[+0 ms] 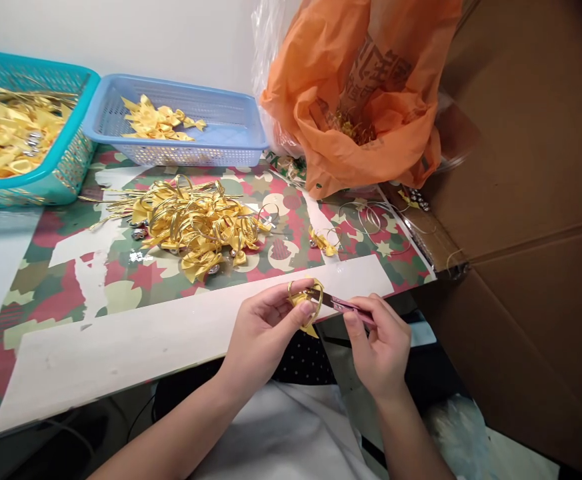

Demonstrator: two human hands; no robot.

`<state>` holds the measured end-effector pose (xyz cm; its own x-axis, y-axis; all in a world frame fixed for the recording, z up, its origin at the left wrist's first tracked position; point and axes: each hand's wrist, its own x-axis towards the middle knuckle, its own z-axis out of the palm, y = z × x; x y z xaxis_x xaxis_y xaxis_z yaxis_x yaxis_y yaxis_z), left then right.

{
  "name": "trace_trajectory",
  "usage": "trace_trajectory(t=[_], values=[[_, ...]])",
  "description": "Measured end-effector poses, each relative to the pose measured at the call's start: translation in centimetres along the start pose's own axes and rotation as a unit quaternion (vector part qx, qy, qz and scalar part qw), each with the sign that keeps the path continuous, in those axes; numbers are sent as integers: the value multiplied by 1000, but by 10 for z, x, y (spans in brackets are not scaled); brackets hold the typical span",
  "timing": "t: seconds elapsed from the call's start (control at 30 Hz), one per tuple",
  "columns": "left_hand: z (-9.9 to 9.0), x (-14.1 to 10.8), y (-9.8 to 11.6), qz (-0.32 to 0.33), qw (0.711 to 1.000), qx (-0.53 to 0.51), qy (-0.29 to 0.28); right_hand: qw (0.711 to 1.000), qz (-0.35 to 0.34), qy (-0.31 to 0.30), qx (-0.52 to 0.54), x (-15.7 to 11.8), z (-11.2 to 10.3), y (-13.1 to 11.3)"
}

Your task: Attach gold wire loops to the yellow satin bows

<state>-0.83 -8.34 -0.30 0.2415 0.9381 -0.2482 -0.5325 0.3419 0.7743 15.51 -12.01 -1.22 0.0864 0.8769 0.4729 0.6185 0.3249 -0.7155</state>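
Between the thumb and fingers of my left hand point(263, 320) is a yellow ribbon bow point(301, 300) with a loop of gold cord. My right hand point(383, 343) is closed round a slim pink-handled tool point(341, 304), whose dark metal tip meets the bow at the cord loop. I cannot make out the exact kind of tool. Both hands are above the front edge of the table. Beyond them lies a heap of yellow bows point(195, 223) with looped gold cords and silver bells. A single bow point(323, 243) rests apart, right of the heap.
At the back left stand a teal basket point(65, 150) and a blue basket point(181, 143), each with yellow bows inside. An orange bag point(371, 160) holding gold scraps is at the back right. Loose cord point(371, 217) lies below it. Brown cardboard point(531, 200) walls the right side.
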Motion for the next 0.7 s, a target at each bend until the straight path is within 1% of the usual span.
trace_trajectory(t=[0.2,0.33,0.47,0.6,0.7], values=[[0,2,1,0,1000,13,6,1000,19,5,5,-2,1,2],[0,2,2,-17,1000,22,13,999,36,11,10,-2,4,5],[-2,6,-2,-24,999,30,26,999,42,19,2,-3,7,11],[-4,9,-5,-8,999,33,34,999,26,23,-8,-7,7,17],[-5,10,-5,-14,999,37,29,999,-8,31,-10,-10,4,23]])
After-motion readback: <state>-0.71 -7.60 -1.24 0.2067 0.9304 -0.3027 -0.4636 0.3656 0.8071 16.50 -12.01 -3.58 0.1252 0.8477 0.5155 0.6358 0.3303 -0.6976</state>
